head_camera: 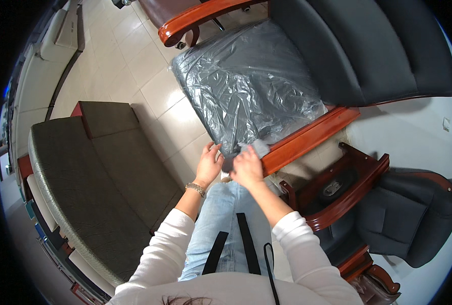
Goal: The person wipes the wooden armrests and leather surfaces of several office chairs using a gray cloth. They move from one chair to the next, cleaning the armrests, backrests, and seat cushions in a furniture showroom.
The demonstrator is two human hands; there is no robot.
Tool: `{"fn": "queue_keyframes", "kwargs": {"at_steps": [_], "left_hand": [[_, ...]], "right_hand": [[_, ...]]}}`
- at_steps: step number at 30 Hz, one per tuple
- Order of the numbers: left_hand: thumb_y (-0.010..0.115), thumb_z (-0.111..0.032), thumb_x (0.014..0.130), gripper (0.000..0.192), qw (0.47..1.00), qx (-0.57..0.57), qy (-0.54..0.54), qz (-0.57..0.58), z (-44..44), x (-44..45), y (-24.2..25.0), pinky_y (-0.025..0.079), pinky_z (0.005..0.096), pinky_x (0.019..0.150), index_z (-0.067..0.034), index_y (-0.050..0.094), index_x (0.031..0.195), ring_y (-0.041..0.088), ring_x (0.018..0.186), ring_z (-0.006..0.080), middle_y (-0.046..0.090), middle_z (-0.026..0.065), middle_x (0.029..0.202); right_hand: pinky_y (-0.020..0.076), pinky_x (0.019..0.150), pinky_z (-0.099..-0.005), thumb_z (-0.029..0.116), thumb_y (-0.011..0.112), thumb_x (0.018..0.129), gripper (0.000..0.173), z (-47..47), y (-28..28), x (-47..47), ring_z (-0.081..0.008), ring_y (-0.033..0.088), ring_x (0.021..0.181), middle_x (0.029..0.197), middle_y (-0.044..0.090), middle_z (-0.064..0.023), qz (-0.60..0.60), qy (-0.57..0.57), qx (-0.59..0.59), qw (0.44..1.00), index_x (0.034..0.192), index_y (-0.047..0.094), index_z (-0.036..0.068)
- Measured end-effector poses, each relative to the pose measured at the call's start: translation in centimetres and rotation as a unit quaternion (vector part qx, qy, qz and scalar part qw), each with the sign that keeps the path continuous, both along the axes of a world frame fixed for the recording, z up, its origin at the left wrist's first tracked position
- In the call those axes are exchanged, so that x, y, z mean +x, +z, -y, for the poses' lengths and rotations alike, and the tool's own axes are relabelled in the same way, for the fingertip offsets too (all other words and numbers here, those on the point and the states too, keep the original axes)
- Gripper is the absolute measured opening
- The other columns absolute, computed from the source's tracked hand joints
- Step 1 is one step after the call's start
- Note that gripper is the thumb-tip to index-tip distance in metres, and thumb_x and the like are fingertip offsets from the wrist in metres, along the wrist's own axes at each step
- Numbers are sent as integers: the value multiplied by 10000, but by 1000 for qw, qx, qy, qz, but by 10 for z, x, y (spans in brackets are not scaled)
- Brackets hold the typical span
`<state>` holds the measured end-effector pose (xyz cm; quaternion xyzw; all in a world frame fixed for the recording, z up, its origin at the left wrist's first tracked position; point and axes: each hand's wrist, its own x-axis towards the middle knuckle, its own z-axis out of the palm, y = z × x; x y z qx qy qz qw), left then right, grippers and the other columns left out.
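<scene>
A black office armchair has its seat [245,87] wrapped in clear, wrinkled plastic film. My right hand [247,167] is shut on a light grey cloth [261,148] at the front end of the chair's red-brown wooden armrest [309,139]; motion blurs it slightly. Close by on the left, my left hand [210,164] is at the front corner of the seat, its fingers bent near the plastic. Whether those fingers pinch the film cannot be made out. Behind the seat rises the black padded backrest [348,53], without visible film.
To the left stands a dark-topped desk [92,187] with a curved edge. A second black chair [393,213] with wooden arms stands close on the right, by the white wall [408,133]. Beyond the wrapped seat is a brown chair [165,11] on the tiled floor [134,49].
</scene>
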<state>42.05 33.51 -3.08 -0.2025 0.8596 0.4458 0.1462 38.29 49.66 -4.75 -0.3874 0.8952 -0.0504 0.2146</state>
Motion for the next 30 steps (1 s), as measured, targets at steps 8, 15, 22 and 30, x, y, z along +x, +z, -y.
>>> {"fn": "queue_keyframes", "kwargs": {"at_steps": [8, 15, 22, 30], "left_hand": [[569, -101, 832, 373, 997, -45, -66, -15, 3, -16, 13, 422, 398, 983, -106, 565, 1205, 490, 1171, 362, 452, 186, 1317], [551, -93, 842, 358, 994, -23, -103, -20, -3, -16, 13, 430, 395, 960, -82, 567, 1200, 508, 1141, 359, 473, 181, 1294], [558, -153, 847, 437, 987, 5, -159, -1, -44, -27, 18, 417, 412, 984, -70, 513, 1274, 487, 1157, 389, 447, 214, 1321], [462, -382, 877, 757, 894, -171, -359, 206, -118, -33, 28, 261, 467, 1088, -117, 88, 1480, 258, 1358, 362, 166, 200, 1508]], "right_hand": [[-25, 1145, -495, 263, 426, 912, 364, -11, 5, 37, -241, 444, 1263, 1204, 624, -32, -52, 497, 224, 837, 1130, 665, 95], [133, 1119, -452, 397, 519, 811, 423, -109, 0, 51, -224, 533, 1161, 1096, 665, -55, 171, 383, 293, 859, 1021, 706, 81], [484, 790, -379, 315, 644, 711, 412, -218, 32, 22, -294, 629, 904, 911, 678, -169, 316, -729, -197, 574, 970, 676, -4], [98, 1055, -665, 350, 554, 829, 740, -53, 37, 13, -397, 60, 1415, 1535, 73, -205, 18, -573, -125, 810, 1427, 286, 7]]}}
